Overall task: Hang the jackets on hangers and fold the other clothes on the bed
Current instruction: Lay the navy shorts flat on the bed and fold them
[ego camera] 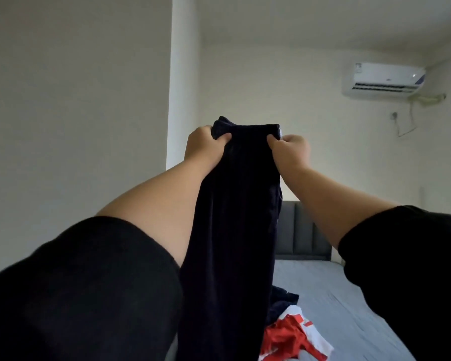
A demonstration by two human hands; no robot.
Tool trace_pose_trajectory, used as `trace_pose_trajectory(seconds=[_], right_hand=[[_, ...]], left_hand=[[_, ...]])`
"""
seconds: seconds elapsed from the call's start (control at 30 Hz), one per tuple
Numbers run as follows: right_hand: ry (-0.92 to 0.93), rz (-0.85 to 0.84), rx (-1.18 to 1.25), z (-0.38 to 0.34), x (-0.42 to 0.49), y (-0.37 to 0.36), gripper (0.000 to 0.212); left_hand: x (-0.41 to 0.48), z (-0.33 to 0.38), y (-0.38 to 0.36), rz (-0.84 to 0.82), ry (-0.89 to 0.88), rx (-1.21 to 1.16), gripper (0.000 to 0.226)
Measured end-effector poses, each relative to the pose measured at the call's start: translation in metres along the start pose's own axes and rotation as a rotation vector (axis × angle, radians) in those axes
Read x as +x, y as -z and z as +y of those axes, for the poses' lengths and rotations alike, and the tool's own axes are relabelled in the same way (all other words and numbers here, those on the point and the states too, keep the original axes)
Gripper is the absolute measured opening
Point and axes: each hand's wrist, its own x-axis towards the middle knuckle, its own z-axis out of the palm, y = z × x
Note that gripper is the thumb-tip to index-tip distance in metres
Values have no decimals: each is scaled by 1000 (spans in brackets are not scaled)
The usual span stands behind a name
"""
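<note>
A long dark navy garment (235, 230) hangs straight down in front of me, held up high by its top edge. My left hand (205, 147) grips the top left corner and my right hand (290, 149) pinches the top right corner, both with fingers curled into the cloth. Its lower end reaches down toward the bed (349, 308). A red and white garment (294, 337) lies crumpled on the bed to the right of the hanging cloth, with another dark piece (284, 299) just behind it.
The bed has a grey-blue sheet and a grey padded headboard (305, 230) against the far wall. An air conditioner (383, 79) is mounted high on the right. A white wall column (182, 74) stands behind my hands.
</note>
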Motion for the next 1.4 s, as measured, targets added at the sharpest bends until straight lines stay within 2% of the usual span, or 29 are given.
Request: trace_pose_trajectory(seconds=[0.07, 0.2, 0.23, 0.33, 0.4, 0.5, 0.53, 0.6, 0.67, 0.77, 0.9, 1.0, 1.07, 1.13, 1.27, 1.4], right_hand=[[-29, 30, -17, -18, 24, 23, 52], [-205, 37, -165, -22, 45, 46, 40], [-251, 25, -180, -21, 48, 49, 38], [-397, -160, -161, -37, 65, 57, 35], [-499, -285, -149, -53, 82, 66, 28], [-547, -426, -196, -69, 99, 76, 22], [-547, -447, -213, -71, 100, 77, 23], [-532, -374, -248, -66, 100, 73, 32], [-520, -274, -263, -52, 99, 67, 41], [-570, -287, -269, -22, 100, 61, 36], [-610, -413, -318, 31, 111, 55, 24], [-654, -572, -225, 66, 125, 46, 11], [-633, -577, -166, 86, 139, 37, 14], [-516, -502, -146, 98, 163, 26, 22], [-307, -386, -34, 84, 220, 11, 10], [-163, -362, -22, 66, 247, 7, 14]], left_hand=[[20, 33, -9, -58, 69, -79, 29], [38, 71, -38, -271, 280, -9, 28], [40, 76, -43, -278, 317, -40, 28], [49, 81, -41, -215, 313, -70, 31], [58, 80, -32, -324, 293, -12, 30], [68, 67, -17, -525, 380, -157, 29], [71, 63, -13, -570, 416, -213, 26], [75, 52, -10, -636, 448, -282, 17], [79, 43, -14, -637, 441, -213, 15], [85, 32, -35, -634, 447, 71, 32], [80, 20, -78, -799, 702, 158, 53], [79, 6, -120, -647, 746, 78, 57], [84, 2, -143, -521, 752, 87, 52], [102, 1, -160, -428, 637, 185, 40], [157, 18, -165, -176, 334, 212, 19], [183, 28, -148, -115, 122, 209, 12]])
